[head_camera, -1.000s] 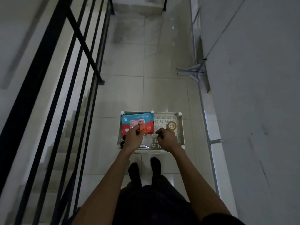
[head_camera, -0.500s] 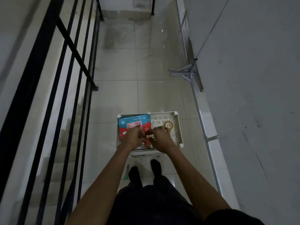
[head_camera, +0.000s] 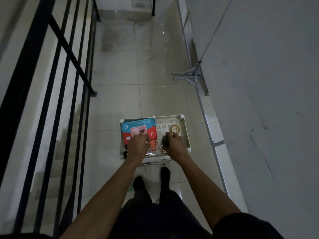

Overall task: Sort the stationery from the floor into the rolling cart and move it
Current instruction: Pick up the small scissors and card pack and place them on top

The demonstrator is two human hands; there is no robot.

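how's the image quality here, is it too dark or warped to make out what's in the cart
Head view: dim and underexposed, with faint glare on the floor tiles. Wide-angle lens bends the black railing and wall lines. In the cart tray, the blue-and-red book and tape roll read clearly. The dark thing in the right hand is too murky to identify; the left hand is slightly soft.

Cart tray (head_camera: 185,128): white, perforated cut-out pattern.
Booklet (head_camera: 138,130): blue upper part, red lower part, pink panel, white markings.
Tape roll (head_camera: 175,129): amber, translucent.
Railing (head_camera: 57,66): black.
Floor tiles (head_camera: 120,80): pale, glossy.
Socks (head_camera: 151,180): black.
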